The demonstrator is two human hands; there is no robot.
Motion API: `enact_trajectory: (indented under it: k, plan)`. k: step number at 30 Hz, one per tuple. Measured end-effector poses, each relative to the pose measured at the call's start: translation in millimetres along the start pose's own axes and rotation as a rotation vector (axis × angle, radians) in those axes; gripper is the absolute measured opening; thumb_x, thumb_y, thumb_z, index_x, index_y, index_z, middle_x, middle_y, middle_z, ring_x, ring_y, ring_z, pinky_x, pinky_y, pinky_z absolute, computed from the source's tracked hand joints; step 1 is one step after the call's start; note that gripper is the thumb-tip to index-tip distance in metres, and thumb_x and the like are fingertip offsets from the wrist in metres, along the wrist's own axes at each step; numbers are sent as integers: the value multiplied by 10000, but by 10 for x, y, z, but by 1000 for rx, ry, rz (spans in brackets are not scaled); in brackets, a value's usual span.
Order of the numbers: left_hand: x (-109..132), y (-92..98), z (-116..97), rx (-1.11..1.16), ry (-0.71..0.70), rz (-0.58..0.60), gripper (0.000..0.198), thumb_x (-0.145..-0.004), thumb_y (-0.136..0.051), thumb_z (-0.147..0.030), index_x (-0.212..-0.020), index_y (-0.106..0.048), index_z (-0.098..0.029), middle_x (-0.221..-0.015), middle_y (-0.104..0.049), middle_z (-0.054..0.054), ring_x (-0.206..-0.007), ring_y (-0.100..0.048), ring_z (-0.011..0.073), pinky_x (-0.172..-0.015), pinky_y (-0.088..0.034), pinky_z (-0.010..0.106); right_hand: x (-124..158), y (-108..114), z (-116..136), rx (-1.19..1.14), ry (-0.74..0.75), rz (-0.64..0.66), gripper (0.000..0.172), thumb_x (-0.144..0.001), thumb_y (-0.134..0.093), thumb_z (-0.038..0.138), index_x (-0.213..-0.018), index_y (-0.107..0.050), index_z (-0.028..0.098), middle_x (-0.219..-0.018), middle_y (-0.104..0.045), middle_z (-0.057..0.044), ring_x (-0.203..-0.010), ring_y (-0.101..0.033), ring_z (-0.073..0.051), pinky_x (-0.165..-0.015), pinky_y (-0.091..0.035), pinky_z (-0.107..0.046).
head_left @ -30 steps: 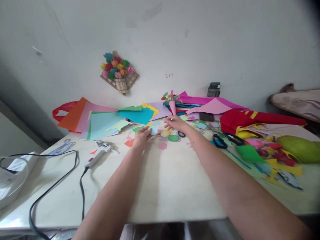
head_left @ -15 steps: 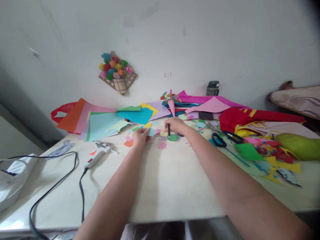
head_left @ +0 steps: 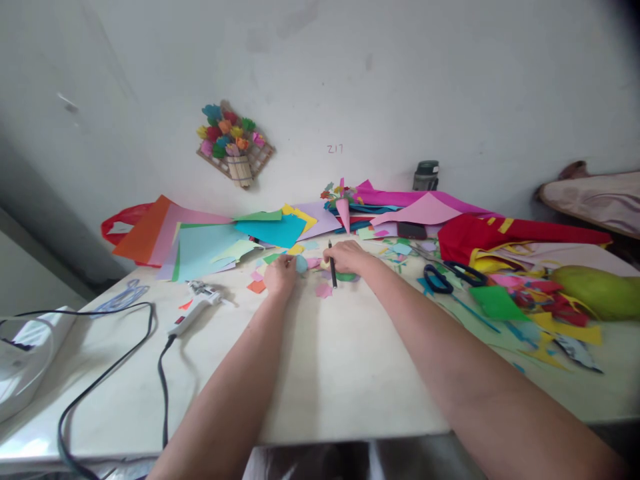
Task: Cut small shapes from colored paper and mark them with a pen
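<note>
My left hand point(head_left: 281, 275) is closed in a pinch on the edge of a light blue paper circle point(head_left: 301, 265), low over the paper pieces. In my right hand point(head_left: 349, 257) is a slim dark pencil point(head_left: 333, 272), its shaft sticking out toward me past the fingers. A green paper circle point(head_left: 346, 277) lies just under the right hand, partly covered by it. Between the hands and slightly nearer to me is a pink paper piece point(head_left: 323, 291). An orange piece point(head_left: 257, 287) lies left of the left hand.
At left are a glue gun point(head_left: 193, 310), its black cord and a white power strip point(head_left: 37, 360). Coloured sheets point(head_left: 207, 250) lie along the back. Scissors point(head_left: 440, 277), a green scrap point(head_left: 497, 303) and a red cloth bag point(head_left: 500, 237) are at right. A pink paper cone point(head_left: 343, 212) stands behind.
The pencil in my right hand has shifted slightly left and tilted, its near end lower in view. My right hand has moved a little left. My left hand stays almost in place with the blue circle.
</note>
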State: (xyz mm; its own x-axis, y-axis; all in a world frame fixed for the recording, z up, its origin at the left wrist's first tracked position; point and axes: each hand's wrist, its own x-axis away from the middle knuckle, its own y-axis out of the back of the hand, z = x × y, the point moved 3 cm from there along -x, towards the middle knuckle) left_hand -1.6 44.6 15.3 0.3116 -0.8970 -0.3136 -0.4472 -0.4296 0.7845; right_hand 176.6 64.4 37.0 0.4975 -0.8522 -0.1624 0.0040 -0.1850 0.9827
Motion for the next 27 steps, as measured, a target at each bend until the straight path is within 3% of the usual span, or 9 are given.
enact_trajectory:
  k: [7,14,20,24,27]
  plan:
    - [-12,-37,-2,-48,18,18,303,-822,-454,-390,-1020,-654,-278,-933,-694,55,-914,-614,255,-712,-444,322,0,-28,-18,10,28,-27,256,-786,-497,248,-970,-671,286,-953,-688,-66,-900,-623,-231,-693,-391,-291]
    - [-22,-74,31,19,-14,23,325,-811,-482,-349,-1088,-633,-270,-1042,-658,79,-979,-585,244,-797,-432,343,27,19,-241,-166,-228,-181,245,-814,-506,333,-992,-663,272,-1002,-680,-50,-968,-602,-214,-737,-408,-279]
    - [75,-72,-104,-77,-301,-115,263,-787,-558,-366,-1015,-670,-295,-1276,-551,13,-1258,-342,277,-1004,-285,437,-10,-78,-232,-191,-298,-12,352,-674,-649,466,-968,-671,273,-1038,-666,-56,-954,-604,-239,-748,-431,-299]
    - [143,-163,-214,-151,-474,-41,247,-792,-545,-441,-936,-710,-327,-1317,-514,-26,-1310,-257,294,-1061,-181,469,-35,-136,-219,-225,-329,64,369,-633,-680,483,-943,-681,284,-1036,-667,-42,-928,-611,-219,-731,-438,-286]
    - [163,-211,-244,-190,-494,20,251,-792,-539,-456,-938,-711,-346,-1303,-528,-24,-1308,-262,299,-1064,-155,491,-42,-142,-224,-280,-343,87,349,-621,-688,485,-912,-693,292,-986,-684,-22,-894,-619,-199,-700,-438,-266]
